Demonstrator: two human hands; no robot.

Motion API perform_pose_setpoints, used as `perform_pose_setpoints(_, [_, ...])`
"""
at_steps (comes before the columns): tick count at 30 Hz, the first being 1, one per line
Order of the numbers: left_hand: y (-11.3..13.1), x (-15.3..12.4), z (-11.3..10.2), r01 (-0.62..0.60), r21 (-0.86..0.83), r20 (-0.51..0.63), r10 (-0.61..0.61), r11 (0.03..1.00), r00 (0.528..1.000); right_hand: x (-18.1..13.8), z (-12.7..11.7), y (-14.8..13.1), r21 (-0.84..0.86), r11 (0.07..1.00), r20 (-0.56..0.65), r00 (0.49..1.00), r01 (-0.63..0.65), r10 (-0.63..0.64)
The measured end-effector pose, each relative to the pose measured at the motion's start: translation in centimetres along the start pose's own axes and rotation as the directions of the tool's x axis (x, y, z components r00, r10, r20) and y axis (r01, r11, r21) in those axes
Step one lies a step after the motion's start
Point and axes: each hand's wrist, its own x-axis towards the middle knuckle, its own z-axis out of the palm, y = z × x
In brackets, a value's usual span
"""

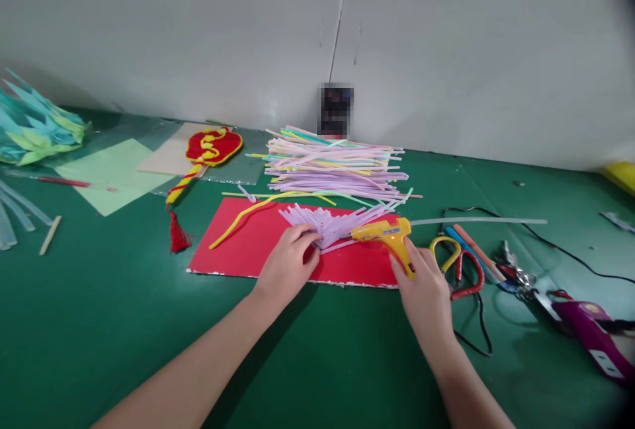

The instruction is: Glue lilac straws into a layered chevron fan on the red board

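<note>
My left hand (290, 260) is closed in a pinch on a fan of folded lilac pipe cleaners (332, 223) lying on a red card sheet (238, 244). My right hand (424, 287) is wrapped round the handle of a yellow hot glue gun (384, 234). Its nozzle points left and touches the lilac fan. A clear glue stick (481, 221) sticks out of the gun's back to the right. A yellow pipe cleaner (248, 212) curves across the red card.
A stack of pastel pipe cleaners (332, 168) lies behind the card. Scissors (459, 264), pens, pliers and a purple tool (592, 333) lie at the right, with a black cord. A red-yellow tasselled ornament (208, 151), green paper and teal leaf shapes (34, 128) are at the left.
</note>
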Motion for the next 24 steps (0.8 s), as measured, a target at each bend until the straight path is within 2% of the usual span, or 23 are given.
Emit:
perform_pose_setpoints(17, [-0.06,0.01,0.01,-0.004,0.003,0.005,0.003,1.000,1.000,0.26,-0.41,0.12,0.029,0.994,-0.001,0.994,-0.107,0.107])
perform_pose_setpoints(24, [-0.01,0.14,-0.01,-0.013,0.012,0.006,0.013,1.000,1.000,0.35,-0.40,0.14,0.017,0.993,-0.014,0.993,-0.114,0.114])
